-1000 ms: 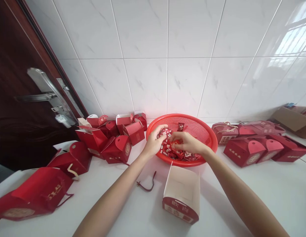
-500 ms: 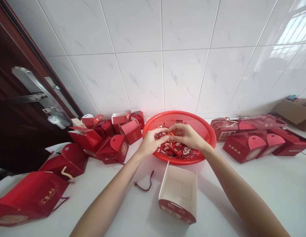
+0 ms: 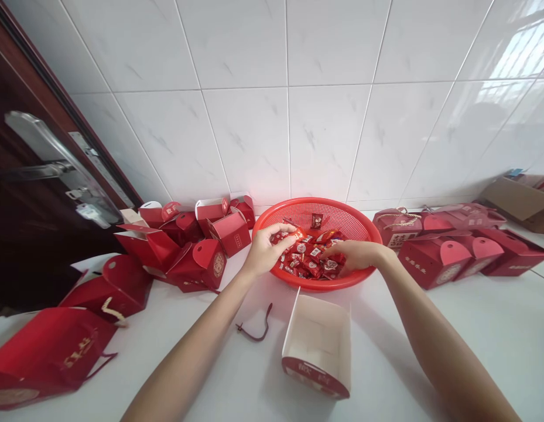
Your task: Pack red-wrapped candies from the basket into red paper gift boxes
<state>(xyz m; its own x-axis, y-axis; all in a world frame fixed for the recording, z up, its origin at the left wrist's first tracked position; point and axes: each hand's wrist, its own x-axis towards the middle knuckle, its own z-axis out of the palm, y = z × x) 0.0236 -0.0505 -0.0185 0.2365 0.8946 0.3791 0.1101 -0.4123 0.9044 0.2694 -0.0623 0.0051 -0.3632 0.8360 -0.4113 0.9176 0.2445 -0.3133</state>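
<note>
While left hand (image 3: 263, 252) pinches one sweet (image 3: 299, 234) inside the left rim of the basket (image 3: 318, 286), right hand (image 3: 358, 256) lies among sweets (image 3: 313, 257) by the opposite rim, grip uncertain; open box (image 3: 322, 328), bodyward of both hands; counter (image 3: 377, 337), room between box and right forearm (image 3: 425, 328)

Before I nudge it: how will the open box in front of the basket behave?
The open box is probably light, as its walls look like thin card. It may slide rather than tip, sitting flat on the smooth-looking table. Squeezed, its walls would likely flex, since the top stands open.
</note>
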